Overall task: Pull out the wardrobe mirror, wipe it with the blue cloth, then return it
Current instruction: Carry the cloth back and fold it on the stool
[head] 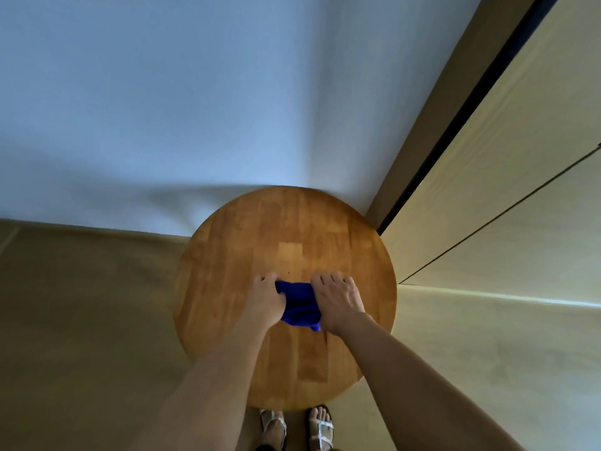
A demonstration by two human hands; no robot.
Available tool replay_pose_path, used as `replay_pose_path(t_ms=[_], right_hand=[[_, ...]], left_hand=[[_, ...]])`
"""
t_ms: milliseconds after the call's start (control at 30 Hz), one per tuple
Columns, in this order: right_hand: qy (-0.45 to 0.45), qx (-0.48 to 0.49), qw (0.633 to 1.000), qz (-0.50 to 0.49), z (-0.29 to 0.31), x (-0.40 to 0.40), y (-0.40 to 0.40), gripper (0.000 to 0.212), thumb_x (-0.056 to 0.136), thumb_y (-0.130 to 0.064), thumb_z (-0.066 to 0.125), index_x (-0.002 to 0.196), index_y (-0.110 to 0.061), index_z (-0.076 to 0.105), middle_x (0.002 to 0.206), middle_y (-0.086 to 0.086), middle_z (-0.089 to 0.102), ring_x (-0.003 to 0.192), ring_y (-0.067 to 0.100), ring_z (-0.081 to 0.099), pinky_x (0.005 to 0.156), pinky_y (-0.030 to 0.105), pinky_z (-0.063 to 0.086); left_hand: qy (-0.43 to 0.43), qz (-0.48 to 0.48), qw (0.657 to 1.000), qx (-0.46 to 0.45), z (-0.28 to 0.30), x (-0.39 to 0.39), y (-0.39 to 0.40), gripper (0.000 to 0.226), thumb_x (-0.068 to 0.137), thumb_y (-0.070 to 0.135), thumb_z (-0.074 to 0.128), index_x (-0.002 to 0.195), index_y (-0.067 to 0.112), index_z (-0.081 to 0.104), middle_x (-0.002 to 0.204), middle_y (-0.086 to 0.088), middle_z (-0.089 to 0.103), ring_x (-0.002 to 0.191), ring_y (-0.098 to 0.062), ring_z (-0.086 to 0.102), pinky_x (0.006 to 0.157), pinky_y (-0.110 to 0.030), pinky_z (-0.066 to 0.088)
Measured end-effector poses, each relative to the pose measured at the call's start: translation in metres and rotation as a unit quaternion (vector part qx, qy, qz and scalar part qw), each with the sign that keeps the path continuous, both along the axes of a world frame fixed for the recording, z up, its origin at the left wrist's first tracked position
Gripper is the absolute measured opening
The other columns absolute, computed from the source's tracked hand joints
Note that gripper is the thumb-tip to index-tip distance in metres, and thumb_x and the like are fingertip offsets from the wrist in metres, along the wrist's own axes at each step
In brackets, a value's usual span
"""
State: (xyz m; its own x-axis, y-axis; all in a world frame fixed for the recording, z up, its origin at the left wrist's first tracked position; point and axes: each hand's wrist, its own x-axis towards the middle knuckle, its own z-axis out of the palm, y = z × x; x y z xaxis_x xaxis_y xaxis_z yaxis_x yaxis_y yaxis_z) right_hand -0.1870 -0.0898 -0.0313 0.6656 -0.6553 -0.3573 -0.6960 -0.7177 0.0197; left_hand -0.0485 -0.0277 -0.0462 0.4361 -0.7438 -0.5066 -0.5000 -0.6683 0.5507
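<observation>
A blue cloth [300, 304] lies bunched on a round wooden table [286, 242], a little in front of its middle. My left hand [265, 301] grips the cloth's left side with curled fingers. My right hand [336, 299] lies over its right side, fingertips curled down onto the cloth and table. The wardrobe [507, 203], with pale wood-grain doors and a dark gap along its left edge, stands to the right. No mirror is in view.
A white wall [195, 92] rises behind the table. The floor [81, 320] is tan on both sides of the table. My sandalled feet [296, 428] stand just in front of the table's near edge.
</observation>
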Motion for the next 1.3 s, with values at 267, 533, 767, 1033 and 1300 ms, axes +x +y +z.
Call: replay_pose_path(t_ms=[267,533,767,1033,1300], right_hand=[[0.054,0.163,0.984,0.041,-0.055,-0.01,-0.019,0.065,0.076,-0.035,0.06,0.132,-0.015,0.034,0.128,0.005,0.041,0.121,0.026,0.039,0.102,0.038,0.028],[-0.051,0.065,0.997,0.01,-0.091,0.006,-0.047,0.042,0.082,-0.009,0.047,0.123,-0.019,0.043,0.12,0.001,0.05,0.113,0.02,0.044,0.094,0.034,0.031],[-0.098,-0.05,0.993,-0.051,-0.1,0.041,-0.091,0.052,0.078,-0.004,0.055,0.126,-0.019,0.045,0.123,0.001,0.051,0.117,0.02,0.044,0.104,0.036,0.021],[0.001,0.169,0.934,-0.316,-0.121,0.02,-0.083,0.057,0.09,-0.013,0.048,0.143,-0.015,0.026,0.137,0.006,0.043,0.126,0.026,0.041,0.102,0.04,0.035],[-0.046,0.298,0.796,-0.525,-0.144,0.018,-0.049,0.064,0.085,-0.044,0.064,0.128,-0.007,0.034,0.122,0.008,0.056,0.109,0.028,0.056,0.092,0.044,0.046]], left_hand=[[-0.085,-0.019,0.988,0.127,-0.054,-0.017,0.0,0.033,0.098,0.031,0.039,0.13,0.022,0.043,0.135,-0.006,0.043,0.121,-0.03,0.045,0.102,-0.045,0.036],[-0.123,-0.024,0.988,0.09,-0.076,0.003,-0.024,0.031,0.097,0.036,0.043,0.122,0.018,0.047,0.118,-0.003,0.059,0.111,-0.025,0.053,0.101,-0.044,0.036],[-0.007,0.153,0.987,-0.041,-0.097,0.031,-0.057,0.034,0.094,0.027,0.053,0.126,0.018,0.049,0.123,-0.003,0.058,0.109,-0.023,0.055,0.091,-0.038,0.048],[0.129,0.332,0.931,0.072,-0.131,0.036,-0.041,0.057,0.092,0.023,0.055,0.141,0.011,0.028,0.087,0.004,0.048,0.066,-0.01,0.049,0.055,-0.024,0.039],[0.185,0.288,0.932,0.12,-0.147,0.026,-0.037,0.039,0.075,0.029,0.075,0.098,0.004,0.055,0.087,-0.007,0.064,0.076,-0.024,0.063,0.071,-0.039,0.056]])
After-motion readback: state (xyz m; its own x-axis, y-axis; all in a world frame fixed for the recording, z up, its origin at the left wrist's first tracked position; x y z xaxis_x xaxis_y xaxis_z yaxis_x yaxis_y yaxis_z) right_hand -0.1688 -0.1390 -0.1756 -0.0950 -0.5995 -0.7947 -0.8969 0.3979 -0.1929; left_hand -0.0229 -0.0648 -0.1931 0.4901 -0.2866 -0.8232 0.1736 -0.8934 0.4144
